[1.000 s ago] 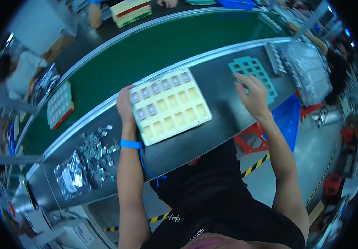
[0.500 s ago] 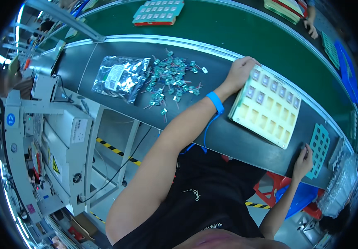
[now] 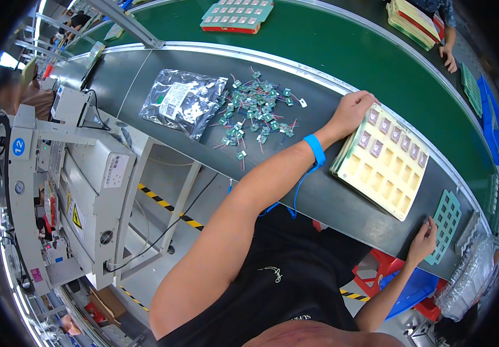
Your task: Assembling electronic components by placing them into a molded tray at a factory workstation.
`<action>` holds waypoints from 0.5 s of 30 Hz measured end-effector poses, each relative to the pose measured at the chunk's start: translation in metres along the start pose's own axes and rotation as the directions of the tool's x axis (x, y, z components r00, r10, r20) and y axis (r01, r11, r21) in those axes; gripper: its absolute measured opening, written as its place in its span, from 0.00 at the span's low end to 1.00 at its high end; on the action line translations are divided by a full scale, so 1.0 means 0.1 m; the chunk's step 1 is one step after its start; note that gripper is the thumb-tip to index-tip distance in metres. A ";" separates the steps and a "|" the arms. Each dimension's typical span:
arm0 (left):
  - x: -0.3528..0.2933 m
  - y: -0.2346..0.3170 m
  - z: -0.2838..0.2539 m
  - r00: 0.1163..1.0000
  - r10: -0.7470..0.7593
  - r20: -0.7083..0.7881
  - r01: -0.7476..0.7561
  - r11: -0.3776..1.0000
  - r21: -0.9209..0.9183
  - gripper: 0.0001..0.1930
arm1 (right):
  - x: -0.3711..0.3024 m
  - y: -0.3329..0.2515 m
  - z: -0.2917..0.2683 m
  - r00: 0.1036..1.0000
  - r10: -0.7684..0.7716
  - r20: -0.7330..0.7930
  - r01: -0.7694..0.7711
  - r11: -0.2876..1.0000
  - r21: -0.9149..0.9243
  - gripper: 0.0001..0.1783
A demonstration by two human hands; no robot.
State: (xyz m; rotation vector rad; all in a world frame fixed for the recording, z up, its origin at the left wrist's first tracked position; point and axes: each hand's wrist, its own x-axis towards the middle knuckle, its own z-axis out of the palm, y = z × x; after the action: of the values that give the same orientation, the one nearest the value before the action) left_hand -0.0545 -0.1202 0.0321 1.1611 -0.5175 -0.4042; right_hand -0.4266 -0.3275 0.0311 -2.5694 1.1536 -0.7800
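Tray point(image 3: 382, 168) looks cream-coloured, rectangular and partly filled

L hand point(image 3: 354, 111) at cream tray point(image 3: 381, 165) corner

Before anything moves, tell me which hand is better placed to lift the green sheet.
Probably the right: the right hand is at the edge of the green sheet, while the left hand is farther away, at a corner of the tray.

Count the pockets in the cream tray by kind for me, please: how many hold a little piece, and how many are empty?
Filled pockets: 8
Empty pockets: 10
Total in the cream tray: 18
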 end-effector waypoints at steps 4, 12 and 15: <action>0.01 0.02 -0.01 1.000 0.003 0.008 -0.003 1.000 0.011 0.16 | 0.02 -0.06 -0.01 1.000 0.004 -0.002 -0.004 1.000 -0.004 0.13; 0.02 0.00 -0.01 1.000 -0.008 0.027 0.008 1.000 -0.016 0.16 | 0.03 -0.02 0.03 0.997 -0.040 -0.059 0.041 0.999 0.012 0.12; 0.00 0.01 -0.01 1.000 -0.003 0.022 0.003 1.000 -0.020 0.15 | 0.03 -0.06 0.00 1.000 -0.016 -0.023 0.016 1.000 0.001 0.11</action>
State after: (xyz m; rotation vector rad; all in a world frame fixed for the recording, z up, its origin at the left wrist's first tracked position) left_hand -0.0540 -0.1192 0.0333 1.1389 -0.5298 -0.4245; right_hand -0.4216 -0.3256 0.0344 -2.5784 1.1397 -0.8157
